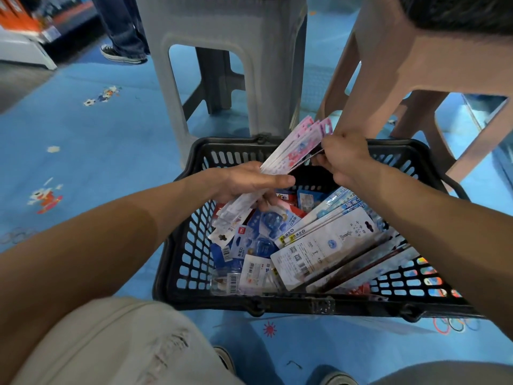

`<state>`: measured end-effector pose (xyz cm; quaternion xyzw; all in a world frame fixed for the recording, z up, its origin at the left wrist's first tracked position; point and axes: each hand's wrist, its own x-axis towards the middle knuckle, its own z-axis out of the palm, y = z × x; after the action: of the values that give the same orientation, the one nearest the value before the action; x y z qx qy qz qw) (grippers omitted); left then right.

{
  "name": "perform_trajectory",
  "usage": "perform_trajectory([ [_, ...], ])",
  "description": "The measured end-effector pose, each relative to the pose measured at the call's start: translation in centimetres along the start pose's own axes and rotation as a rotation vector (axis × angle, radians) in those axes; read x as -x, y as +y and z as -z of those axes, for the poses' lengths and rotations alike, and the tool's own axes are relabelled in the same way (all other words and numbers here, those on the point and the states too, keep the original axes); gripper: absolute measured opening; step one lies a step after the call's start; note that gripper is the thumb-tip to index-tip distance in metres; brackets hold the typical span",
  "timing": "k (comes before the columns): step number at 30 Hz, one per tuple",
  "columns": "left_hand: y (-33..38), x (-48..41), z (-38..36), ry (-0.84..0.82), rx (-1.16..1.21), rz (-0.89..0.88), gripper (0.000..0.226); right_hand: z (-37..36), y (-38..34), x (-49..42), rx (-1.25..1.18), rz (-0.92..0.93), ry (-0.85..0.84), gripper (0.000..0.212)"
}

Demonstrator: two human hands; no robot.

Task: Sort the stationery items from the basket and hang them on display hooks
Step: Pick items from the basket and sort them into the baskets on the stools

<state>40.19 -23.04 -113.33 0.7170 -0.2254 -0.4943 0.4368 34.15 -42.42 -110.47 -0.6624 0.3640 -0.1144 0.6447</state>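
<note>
Shop aisle, sorting under way: a blue patterned floor [97,151] carries the scene, with a grey stool [266,51] and a brown stool [416,56] standing just beyond the far edge of a black basket [188,245]. The basket sits on the floor between the person's knees and the stools, crowded with carded stationery. Long white packs [327,245] lie slanted toward its right edge, and blue packs [263,229] are heaped near its left edge.

Above the basket's far edge, a fan of pink packs [294,148] is held clear of the pile, its hang-hole ends pointing toward the stools. The left grip [249,182] is closed round the lower end of the fan, thumb across the top and fingers beneath. The right grip [347,159] pinches the fan's upper end, apparently squaring or leafing through the cards.

The step in hand looks to be sorting, with like items gathered into one bundle and most of the stock not yet lifted out. No display hooks are in view, so hanging seems some way off. The next move likely calls for lining up the hang-holes so the bundle can slide onto a single hook. The cards must be kept from splaying before the person turns toward wherever the hooks stand.
</note>
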Motion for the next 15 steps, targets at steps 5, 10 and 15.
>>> perform_trajectory([
  [5, 0.3, 0.1, 0.3, -0.007, 0.122, 0.054, 0.01, 1.1, -0.7, 0.3, -0.383, -0.071, -0.134, 0.018],
  [10, 0.9, 0.1, -0.2, -0.12, 0.281, 0.064, 0.012, 0.8, -0.2, 1.4, -0.065, -0.114, -0.381, 0.054],
  [15, 1.5, -0.3, -1.7, -0.149, 0.153, 0.079, 0.029, -1.0, -0.7, 1.9, -0.208, -0.025, -0.362, 0.027],
])
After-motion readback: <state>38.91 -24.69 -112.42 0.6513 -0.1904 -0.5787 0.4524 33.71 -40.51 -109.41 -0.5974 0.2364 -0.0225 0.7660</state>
